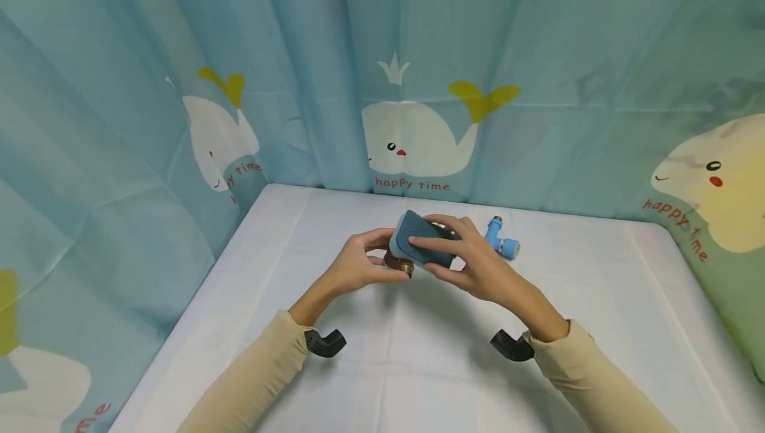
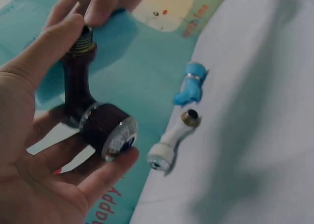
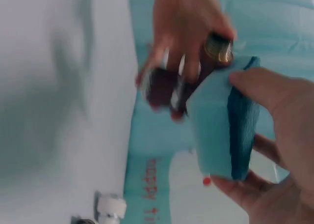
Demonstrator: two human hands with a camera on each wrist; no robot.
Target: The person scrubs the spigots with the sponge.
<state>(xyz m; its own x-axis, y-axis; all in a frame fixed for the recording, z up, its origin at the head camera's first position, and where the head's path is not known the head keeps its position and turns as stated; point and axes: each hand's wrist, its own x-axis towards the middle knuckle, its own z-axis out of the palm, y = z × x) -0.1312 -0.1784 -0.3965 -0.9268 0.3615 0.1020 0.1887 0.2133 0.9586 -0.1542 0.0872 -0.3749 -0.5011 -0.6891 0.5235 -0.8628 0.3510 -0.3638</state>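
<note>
My left hand grips a dark brown angle valve with a brass threaded end, its round knob toward the fingertips. In the left wrist view the thumb lies at the threaded end. My right hand holds a blue sponge with a darker scouring side between thumb and fingers. In the right wrist view the sponge's light side overlaps the brown valve. Both hands are raised over the white table, close together. From the head view, the sponge hides much of the valve.
A light blue angle valve lies on the white table, just beyond my right hand. A white angle valve lies near it, hidden in the head view. A blue curtain with whale prints stands along the table's back and sides.
</note>
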